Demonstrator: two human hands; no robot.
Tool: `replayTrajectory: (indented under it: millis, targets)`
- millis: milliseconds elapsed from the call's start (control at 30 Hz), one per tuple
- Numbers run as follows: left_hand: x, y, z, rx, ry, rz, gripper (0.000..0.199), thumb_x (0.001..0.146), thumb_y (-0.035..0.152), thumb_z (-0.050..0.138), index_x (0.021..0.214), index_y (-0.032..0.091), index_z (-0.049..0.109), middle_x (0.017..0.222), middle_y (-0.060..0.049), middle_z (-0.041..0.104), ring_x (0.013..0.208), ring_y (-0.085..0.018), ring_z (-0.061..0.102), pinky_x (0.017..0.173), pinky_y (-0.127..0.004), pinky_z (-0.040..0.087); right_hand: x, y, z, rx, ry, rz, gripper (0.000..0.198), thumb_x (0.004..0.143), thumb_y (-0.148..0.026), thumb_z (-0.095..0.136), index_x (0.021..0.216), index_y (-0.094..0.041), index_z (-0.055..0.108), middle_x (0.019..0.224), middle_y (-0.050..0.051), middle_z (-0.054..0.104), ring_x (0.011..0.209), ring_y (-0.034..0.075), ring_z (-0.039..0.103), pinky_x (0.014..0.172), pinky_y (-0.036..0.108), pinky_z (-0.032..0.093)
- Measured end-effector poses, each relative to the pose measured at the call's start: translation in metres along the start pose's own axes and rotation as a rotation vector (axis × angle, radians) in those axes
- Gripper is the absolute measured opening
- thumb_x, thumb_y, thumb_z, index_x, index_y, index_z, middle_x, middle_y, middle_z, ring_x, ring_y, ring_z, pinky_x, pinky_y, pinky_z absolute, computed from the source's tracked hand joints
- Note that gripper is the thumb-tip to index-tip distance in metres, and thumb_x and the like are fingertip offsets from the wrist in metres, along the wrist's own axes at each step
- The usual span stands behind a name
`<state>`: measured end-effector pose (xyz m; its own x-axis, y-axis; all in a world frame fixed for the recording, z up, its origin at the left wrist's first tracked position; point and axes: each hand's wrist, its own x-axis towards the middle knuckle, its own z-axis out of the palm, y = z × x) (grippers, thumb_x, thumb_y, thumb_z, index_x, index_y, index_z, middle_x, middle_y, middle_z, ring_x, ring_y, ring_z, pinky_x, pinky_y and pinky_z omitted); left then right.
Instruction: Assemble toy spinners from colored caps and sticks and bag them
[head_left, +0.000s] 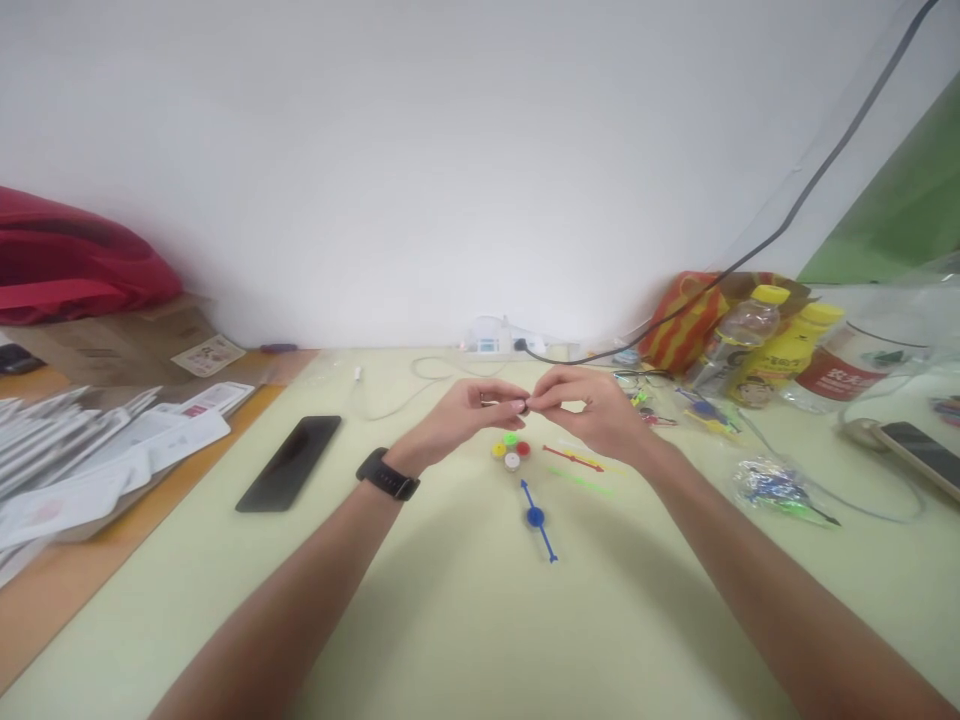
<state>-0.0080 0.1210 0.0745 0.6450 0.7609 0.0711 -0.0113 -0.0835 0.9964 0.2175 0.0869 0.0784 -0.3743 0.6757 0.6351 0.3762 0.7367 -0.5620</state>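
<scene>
My left hand [482, 408] and my right hand [592, 405] meet fingertip to fingertip above the table. Both are closed in a pinch on a small dark piece [526, 404], mostly hidden by the fingers. Just below them lie small round discs: a yellow disc [499, 451], a green disc [511, 440], a red disc [523, 449] and a white disc [512, 462]. A blue arrow spinner [535, 517], with a round blue hub at its middle, lies nearer to me. Under my right hand is a red arrow [574, 459], beside a green arrow [581, 481].
A black phone [289, 464] lies left, beyond it stacked white cards [97, 470] and a cardboard box [120, 340]. At right are bottles [784, 355], a clear bag of coloured arrows [776, 485] and another phone [922, 455]. A power strip [491, 338] and cables sit by the wall.
</scene>
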Motion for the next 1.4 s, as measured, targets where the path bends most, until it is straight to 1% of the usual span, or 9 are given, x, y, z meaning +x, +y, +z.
replayTrajectory:
  millis: [367,500,733,933,1100,1200,1267,1333,1400]
  targets:
    - [0.002,-0.013,-0.004,0.231,0.162,0.143,0.029,0.082,0.036,0.080,0.098,0.012,0.074,0.083,-0.008,0.076,0.076,-0.019,0.072,0.072,-0.031,0.058,-0.001,0.007,-0.001,0.128,-0.147,0.291,0.013,0.090,-0.026,0.066,0.090,-0.018,0.077,0.084,0.004,0.076,0.075,0.017,0.066,0.070,0.030,0.053]
    - [0.002,-0.015,-0.003,0.205,0.170,0.161,0.029,0.081,0.035,0.082,0.095,0.013,0.072,0.089,-0.010,0.077,0.083,-0.022,0.074,0.078,-0.034,0.059,0.000,0.013,-0.001,0.175,-0.108,0.310,0.015,0.089,-0.031,0.068,0.088,-0.018,0.076,0.083,0.004,0.074,0.073,0.017,0.064,0.069,0.031,0.052]
    - [-0.003,-0.006,-0.017,0.075,-0.051,0.071,0.025,0.089,0.036,0.076,0.097,0.013,0.071,0.106,-0.014,0.075,0.096,-0.025,0.074,0.087,-0.038,0.057,-0.001,0.016,-0.001,0.250,-0.103,0.305,0.019,0.089,-0.037,0.070,0.095,-0.019,0.075,0.091,0.006,0.073,0.080,0.019,0.065,0.074,0.034,0.054]
    - [0.001,-0.010,-0.026,0.066,0.050,0.084,0.030,0.083,0.035,0.081,0.106,0.017,0.071,0.102,-0.008,0.072,0.090,-0.021,0.073,0.092,-0.043,0.058,-0.002,0.007,0.006,0.067,0.139,0.202,0.028,0.096,-0.037,0.062,0.120,-0.024,0.067,0.090,0.004,0.065,0.080,0.018,0.061,0.070,0.031,0.051]
    - [0.001,-0.008,-0.025,0.071,0.053,0.099,0.029,0.083,0.035,0.082,0.104,0.016,0.072,0.095,-0.007,0.072,0.088,-0.020,0.072,0.090,-0.040,0.058,-0.005,-0.002,0.022,0.194,0.161,0.199,0.038,0.100,-0.043,0.054,0.134,-0.027,0.054,0.087,0.002,0.059,0.071,0.017,0.054,0.062,0.030,0.046]
    - [0.001,-0.008,-0.026,0.051,0.058,0.108,0.030,0.082,0.035,0.082,0.103,0.016,0.073,0.095,-0.007,0.073,0.090,-0.021,0.073,0.089,-0.039,0.058,-0.009,0.001,0.031,0.280,0.158,0.283,0.031,0.102,-0.049,0.049,0.096,-0.023,0.064,0.075,0.001,0.056,0.062,0.015,0.046,0.058,0.030,0.041]
    - [0.001,-0.008,-0.027,0.049,0.075,0.111,0.031,0.082,0.035,0.083,0.103,0.015,0.073,0.098,-0.008,0.074,0.090,-0.021,0.073,0.090,-0.040,0.058,-0.010,0.005,0.033,0.332,0.096,0.358,0.053,0.103,-0.052,0.043,0.060,-0.022,0.050,0.055,-0.002,0.042,0.053,0.013,0.035,0.054,0.031,0.034]
    - [0.001,-0.008,-0.028,0.050,0.090,0.113,0.031,0.081,0.035,0.084,0.103,0.015,0.073,0.101,-0.009,0.074,0.091,-0.022,0.073,0.092,-0.041,0.058,-0.010,0.007,0.032,0.358,0.083,0.398,0.064,0.103,-0.054,0.043,0.048,-0.022,0.034,0.048,-0.004,0.028,0.049,0.012,0.028,0.052,0.032,0.028]
    - [0.001,-0.007,-0.027,0.048,0.095,0.115,0.032,0.081,0.035,0.084,0.103,0.015,0.073,0.101,-0.009,0.074,0.090,-0.021,0.073,0.093,-0.042,0.058,-0.008,0.007,0.030,0.364,0.141,0.394,0.060,0.100,-0.055,0.050,0.050,-0.021,0.040,0.050,-0.004,0.030,0.051,0.012,0.029,0.052,0.031,0.026]
